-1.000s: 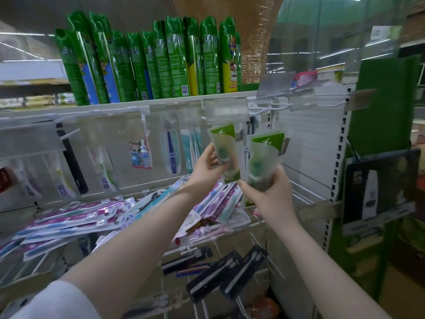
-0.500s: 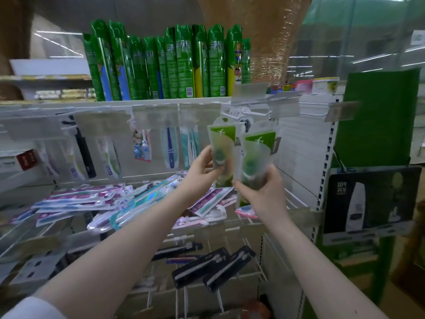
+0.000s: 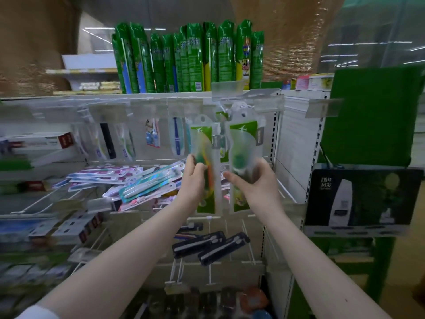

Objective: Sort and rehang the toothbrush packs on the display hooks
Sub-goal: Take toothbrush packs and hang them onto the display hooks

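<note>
The left hand [image 3: 193,178] pinches one green-topped toothbrush pack [image 3: 203,139] at its middle. The right hand [image 3: 255,180] curls round a second pack [image 3: 243,139] just beside it, both upright at the right end of the rack [image 3: 296,139], under the top shelf [image 3: 92,97]. Whether either is hung is too blurred to tell.

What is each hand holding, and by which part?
The left hand grips the left green-topped pack around its middle; the right hand grips the right green-topped pack around its middle too.
</note>
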`<state>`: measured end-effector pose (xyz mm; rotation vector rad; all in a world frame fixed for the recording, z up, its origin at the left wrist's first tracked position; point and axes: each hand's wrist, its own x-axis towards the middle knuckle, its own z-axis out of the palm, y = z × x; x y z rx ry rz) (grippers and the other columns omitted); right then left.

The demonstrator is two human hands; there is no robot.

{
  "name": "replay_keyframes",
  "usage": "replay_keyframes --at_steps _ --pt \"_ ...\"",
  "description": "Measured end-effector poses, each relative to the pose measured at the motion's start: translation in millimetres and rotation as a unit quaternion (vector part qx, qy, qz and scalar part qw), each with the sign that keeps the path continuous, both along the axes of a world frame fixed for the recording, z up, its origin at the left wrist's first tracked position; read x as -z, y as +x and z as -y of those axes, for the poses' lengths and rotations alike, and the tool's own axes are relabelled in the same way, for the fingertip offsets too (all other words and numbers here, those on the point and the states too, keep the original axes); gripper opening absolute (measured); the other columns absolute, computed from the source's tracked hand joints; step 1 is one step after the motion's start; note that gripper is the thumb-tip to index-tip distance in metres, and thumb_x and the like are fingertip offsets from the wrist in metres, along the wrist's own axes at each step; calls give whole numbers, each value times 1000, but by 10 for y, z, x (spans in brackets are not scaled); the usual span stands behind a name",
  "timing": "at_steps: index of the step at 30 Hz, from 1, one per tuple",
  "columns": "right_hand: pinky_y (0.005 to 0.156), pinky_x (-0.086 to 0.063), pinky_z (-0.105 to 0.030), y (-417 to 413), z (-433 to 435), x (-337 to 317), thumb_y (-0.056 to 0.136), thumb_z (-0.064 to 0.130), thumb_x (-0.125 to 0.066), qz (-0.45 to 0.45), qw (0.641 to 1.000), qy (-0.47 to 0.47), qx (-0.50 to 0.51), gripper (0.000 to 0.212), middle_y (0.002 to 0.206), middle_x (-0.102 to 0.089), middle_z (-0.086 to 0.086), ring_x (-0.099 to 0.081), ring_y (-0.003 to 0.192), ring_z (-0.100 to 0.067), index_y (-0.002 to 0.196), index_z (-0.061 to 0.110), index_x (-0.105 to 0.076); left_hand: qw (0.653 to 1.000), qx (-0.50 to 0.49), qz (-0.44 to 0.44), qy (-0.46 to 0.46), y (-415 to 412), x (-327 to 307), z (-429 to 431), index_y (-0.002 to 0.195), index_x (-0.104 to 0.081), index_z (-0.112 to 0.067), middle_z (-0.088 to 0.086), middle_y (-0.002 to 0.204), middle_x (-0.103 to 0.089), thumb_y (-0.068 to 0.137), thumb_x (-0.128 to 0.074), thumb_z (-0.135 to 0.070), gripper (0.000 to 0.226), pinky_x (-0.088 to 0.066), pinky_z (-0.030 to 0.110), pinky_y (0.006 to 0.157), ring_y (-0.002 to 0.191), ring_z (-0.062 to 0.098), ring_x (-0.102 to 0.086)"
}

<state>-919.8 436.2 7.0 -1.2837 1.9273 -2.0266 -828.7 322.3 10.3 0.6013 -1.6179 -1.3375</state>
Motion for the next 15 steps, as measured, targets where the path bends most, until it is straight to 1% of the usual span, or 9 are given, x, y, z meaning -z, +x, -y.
replay_keyframes --at_steps 2,3,5,6,8,10,12,13,15 --pt "62 -48 -22 56 -57 2 67 44 -78 5 1000 -14 -22 42 72 -55 5 -54 62 -3 85 19 -51 1000 -2 -16 12 70 -15 -38 83 -45 -18 4 77 -48 97 -40 -17 14 -39 32 64 71 19 -47" --pt "58 -45 -22 88 -78 5 66 46 -76 9 999 -25 -31 41 65 -48 10 -47 54 -3 81 21 -48 1000 -4 -26 16 103 -14 -49 82 -46 -17 2 74 -49 97 -44 -24 17 -40 28 62 68 16 -48" --pt "57 -43 -23 147 -90 18 66 51 -71 21 997 -48 -49 40 61 -44 12 -43 53 -4 78 23 -45 999 -15 -39 21 172 0 -62 76 -46 -17 -6 62 -47 95 -51 -35 27 -40 18 52 55 7 -46" --pt "57 -43 -20 186 -89 11 67 51 -68 24 997 -56 -56 38 63 -44 11 -44 53 -2 79 22 -45 999 -20 -36 21 209 9 -55 75 -48 -17 -8 58 -47 94 -53 -37 28 -39 16 47 50 6 -45" --pt "58 -42 -17 247 -63 -10 71 52 -60 22 996 -59 -62 35 67 -48 9 -46 52 4 81 21 -47 999 -24 -18 22 276 32 -18 81 -56 -15 -4 61 -51 91 -55 -41 29 -41 19 46 52 11 -48" --pt "60 -46 -21 297 -16 -39 73 54 -57 17 997 -53 -57 34 69 -50 11 -50 55 5 82 22 -48 999 -24 -5 25 349 41 33 86 -60 -14 -1 64 -53 90 -55 -44 31 -42 25 50 56 15 -50" --pt "63 -50 -30 323 48 -43 72 58 -57 6 998 -43 -41 38 71 -52 9 -54 62 -3 81 22 -49 999 -26 2 20 400 40 82 85 -61 -16 -1 62 -54 90 -56 -44 29 -41 27 51 55 15 -50" --pt "65 -50 -35 350 92 -40 72 60 -58 0 999 -35 -28 43 72 -52 3 -55 65 -11 81 19 -49 1000 -26 9 15 428 34 122 86 -62 -15 -1 62 -54 90 -56 -43 29 -41 27 52 55 15 -50" --pt "65 -46 -37 400 192 -34 75 58 -61 -6 1000 -29 -8 50 75 -51 -9 -51 67 -22 83 10 -50 999 -22 30 2 484 16 210 90 -63 -14 0 64 -55 91 -55 -43 31 -42 26 51 56 15 -51"
